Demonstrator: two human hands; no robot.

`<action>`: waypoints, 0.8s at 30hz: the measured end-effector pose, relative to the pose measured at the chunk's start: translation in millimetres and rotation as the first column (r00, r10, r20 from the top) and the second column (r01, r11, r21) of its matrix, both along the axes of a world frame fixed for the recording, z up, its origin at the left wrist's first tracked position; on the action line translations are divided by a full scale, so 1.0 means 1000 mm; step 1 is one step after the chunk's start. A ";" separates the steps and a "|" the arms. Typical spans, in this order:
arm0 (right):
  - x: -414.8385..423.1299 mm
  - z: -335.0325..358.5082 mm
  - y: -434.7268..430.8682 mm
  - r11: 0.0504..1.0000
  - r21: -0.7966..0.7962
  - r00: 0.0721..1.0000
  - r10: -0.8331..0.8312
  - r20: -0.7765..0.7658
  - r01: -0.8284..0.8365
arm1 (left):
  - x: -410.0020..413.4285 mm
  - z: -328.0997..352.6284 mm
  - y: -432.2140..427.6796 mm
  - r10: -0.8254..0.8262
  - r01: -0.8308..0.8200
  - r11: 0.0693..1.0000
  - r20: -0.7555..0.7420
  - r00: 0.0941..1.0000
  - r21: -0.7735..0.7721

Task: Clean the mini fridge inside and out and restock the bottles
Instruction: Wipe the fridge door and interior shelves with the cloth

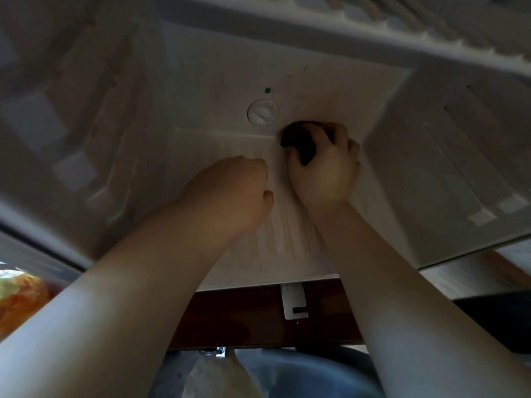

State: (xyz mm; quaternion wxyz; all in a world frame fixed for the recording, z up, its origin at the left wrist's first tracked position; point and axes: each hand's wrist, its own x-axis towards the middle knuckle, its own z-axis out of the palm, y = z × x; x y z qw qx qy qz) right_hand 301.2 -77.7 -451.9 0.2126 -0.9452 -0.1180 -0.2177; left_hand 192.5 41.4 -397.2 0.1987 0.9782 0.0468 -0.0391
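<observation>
Inside the mini fridge (201, 67) I see the right hand (324, 170), fingers clamped on a dark cloth (298, 142) beside the thermostat dial (263, 111); left hand (230, 193) fingers curled together, empty.

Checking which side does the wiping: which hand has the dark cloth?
The right hand grips the dark cloth, against the fridge wall beside the round dial; the left hand is curled and holds nothing.

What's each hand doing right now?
Left hand: fingers curled, nothing seen in it.
Right hand: grips a dark cloth.
</observation>
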 end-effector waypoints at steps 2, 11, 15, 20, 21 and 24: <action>0.002 0.000 -0.005 0.999 -0.041 1.000 0.028 -0.011 -0.028 | 0.000 0.001 0.000 -0.006 0.006 1.000 -0.008 1.000 -0.004; 0.033 0.066 -0.019 0.805 0.588 0.938 -0.260 0.230 0.078 | 0.001 -0.001 0.003 -0.026 0.026 1.000 -0.044 0.999 -0.001; 0.028 0.053 -0.022 0.754 0.645 0.943 -0.293 0.161 0.125 | -0.001 0.000 0.001 -0.047 0.048 0.999 -0.064 0.997 0.015; 0.021 0.029 -0.014 0.832 0.553 0.980 -0.089 0.181 -0.027 | -0.002 0.000 0.004 -0.058 0.058 0.998 -0.103 0.993 -0.004; 0.022 0.028 -0.011 0.865 0.502 0.986 -0.066 0.154 -0.020 | -0.002 0.000 0.004 -0.060 0.060 0.998 -0.104 0.993 0.000; 0.011 0.030 0.008 0.912 0.394 0.980 0.037 0.195 -0.113 | -0.003 0.001 0.002 -0.069 0.073 0.996 -0.094 0.993 0.043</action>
